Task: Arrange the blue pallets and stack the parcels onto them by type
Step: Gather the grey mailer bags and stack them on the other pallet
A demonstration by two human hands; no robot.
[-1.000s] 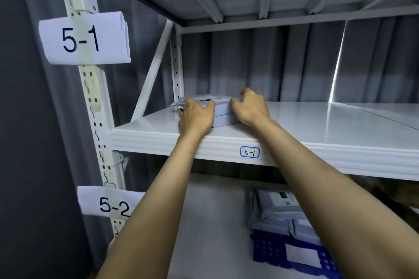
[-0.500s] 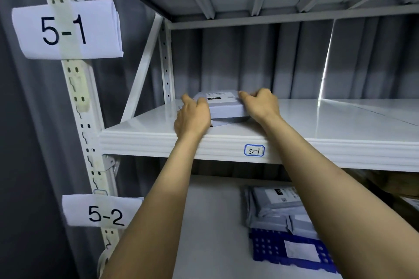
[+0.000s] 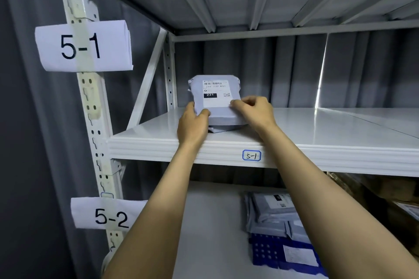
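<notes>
A grey mailer parcel with a white label reading 231 is tipped up on its near edge on the white shelf 5-1. My left hand grips its lower left corner. My right hand pinches its lower right edge. A second grey parcel lies flat under it, mostly hidden. On the shelf below, a blue pallet carries a stack of grey mailers.
The white rack upright at left bears paper tags 5-1 and 5-2. Brown cardboard boxes sit on the lower shelf at right. A grey curtain hangs behind the rack.
Both hands have lifted the top parcel's far end, so it now stands tilted with its label facing me. The camera has moved closer.
</notes>
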